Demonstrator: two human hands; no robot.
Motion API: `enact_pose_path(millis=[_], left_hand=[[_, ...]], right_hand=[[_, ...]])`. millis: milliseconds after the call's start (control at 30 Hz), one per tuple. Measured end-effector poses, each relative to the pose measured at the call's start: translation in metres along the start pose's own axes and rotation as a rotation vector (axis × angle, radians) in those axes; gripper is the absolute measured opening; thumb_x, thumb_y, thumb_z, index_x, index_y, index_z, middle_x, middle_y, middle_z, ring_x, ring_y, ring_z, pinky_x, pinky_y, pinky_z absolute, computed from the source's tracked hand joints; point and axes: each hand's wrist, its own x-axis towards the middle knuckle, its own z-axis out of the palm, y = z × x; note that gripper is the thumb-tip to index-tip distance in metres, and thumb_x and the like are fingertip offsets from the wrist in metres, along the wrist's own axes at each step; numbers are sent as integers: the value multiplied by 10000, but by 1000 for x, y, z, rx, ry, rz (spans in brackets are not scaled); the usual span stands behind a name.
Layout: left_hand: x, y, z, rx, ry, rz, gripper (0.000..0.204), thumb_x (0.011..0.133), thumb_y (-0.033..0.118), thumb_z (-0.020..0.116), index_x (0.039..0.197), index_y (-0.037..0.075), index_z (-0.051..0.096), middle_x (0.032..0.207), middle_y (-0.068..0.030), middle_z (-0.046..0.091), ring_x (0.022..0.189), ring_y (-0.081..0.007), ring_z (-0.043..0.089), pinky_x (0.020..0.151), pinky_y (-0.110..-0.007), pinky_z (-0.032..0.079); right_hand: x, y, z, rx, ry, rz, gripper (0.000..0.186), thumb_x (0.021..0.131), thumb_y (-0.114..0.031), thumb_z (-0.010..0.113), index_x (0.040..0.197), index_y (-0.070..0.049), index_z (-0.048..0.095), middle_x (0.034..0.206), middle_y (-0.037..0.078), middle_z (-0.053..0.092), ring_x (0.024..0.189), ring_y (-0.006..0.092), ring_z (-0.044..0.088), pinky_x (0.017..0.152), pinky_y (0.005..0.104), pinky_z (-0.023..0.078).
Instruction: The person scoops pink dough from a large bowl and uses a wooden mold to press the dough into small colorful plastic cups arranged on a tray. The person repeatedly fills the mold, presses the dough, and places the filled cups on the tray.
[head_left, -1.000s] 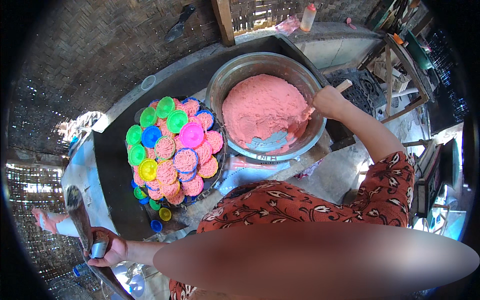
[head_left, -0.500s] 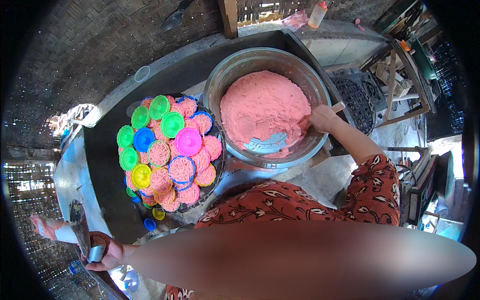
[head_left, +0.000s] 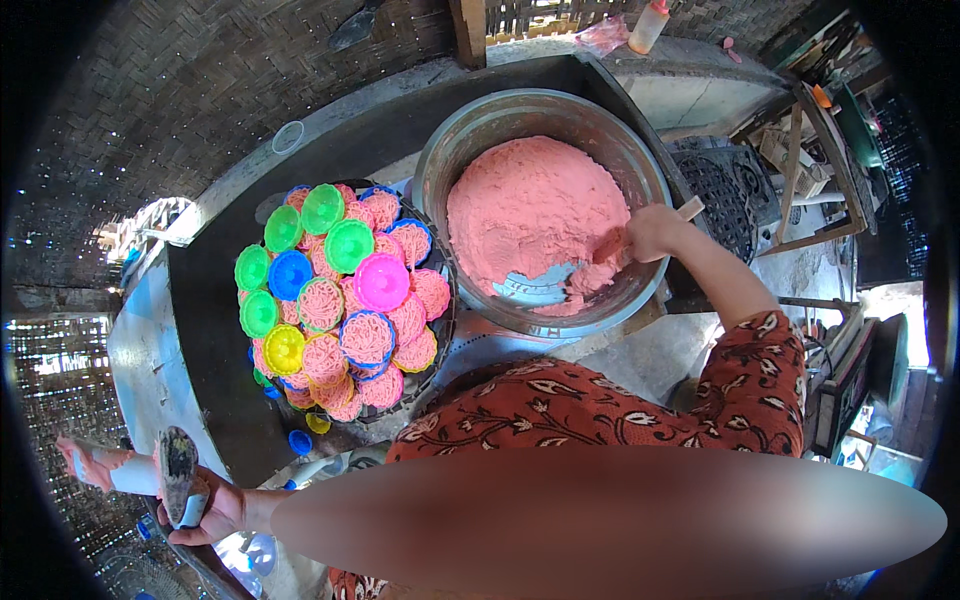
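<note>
My right hand [head_left: 652, 234] grips a wooden-handled tool [head_left: 688, 210], its lower end buried in pink dough [head_left: 525, 210] inside a large metal basin [head_left: 440, 160]. Left of the basin, many colored molds [head_left: 381, 281] are piled, several topped with pink noodle-like nests [head_left: 322, 358]. At lower left my left hand [head_left: 215, 508] is wrapped round a metal cylinder [head_left: 190, 512] beside a worn wooden lever [head_left: 178, 460]. A white tube [head_left: 134, 474] with pink dough on it sticks out leftward there.
A dark trough [head_left: 205, 300] surrounds the pile and basin. A woven bamboo wall [head_left: 200, 80] stands behind, with a squeeze bottle [head_left: 648, 28] on the ledge. A black grate [head_left: 720, 200] and wooden frame [head_left: 800, 170] are at the right. Small molds [head_left: 300, 441] lie near my body.
My right hand has moved toward me and lower along the basin's right side with the tool. The wooden lever's top end at my left hand has shifted down.
</note>
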Motion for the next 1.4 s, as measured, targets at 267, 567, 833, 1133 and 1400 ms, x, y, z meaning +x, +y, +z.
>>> enact_pose_path(millis=[267,567,833,1133,1400], left_hand=[[1,-15,3,81,71,112,269,677,334,683,807,114,599,958,-68,600,956,-240,549,837,-417,410],[11,-85,-4,4,19,-99,293,673,344,679,806,96,596,937,-77,597,902,-241,561,782,-397,426],[10,-169,22,-41,-94,-254,316,670,353,676,805,80,593,918,-85,594,853,-241,573,732,-380,441],[15,-152,25,-29,-160,-270,341,666,363,673,804,62,590,898,-94,591,798,-241,586,677,-360,457],[2,-190,72,491,-845,-586,364,663,371,669,803,46,587,879,-102,588,749,-242,597,628,-342,471]], right_hand=[[-25,-12,-29,-16,-39,43,271,672,-295,590,828,-90,672,842,136,639,816,291,614,704,385,488],[-23,-50,21,368,-59,-10,427,695,-362,593,994,-60,632,1023,150,605,943,280,577,800,380,450],[3,-50,30,721,-159,-68,269,689,-271,597,710,-8,649,644,76,609,550,174,545,524,317,450],[-69,-11,-4,1038,184,-332,432,818,-474,535,999,-96,640,537,-45,419,509,61,405,436,233,320],[-110,-41,-38,1784,326,-581,346,821,-362,565,707,-36,573,605,-14,488,484,59,396,430,196,284]])
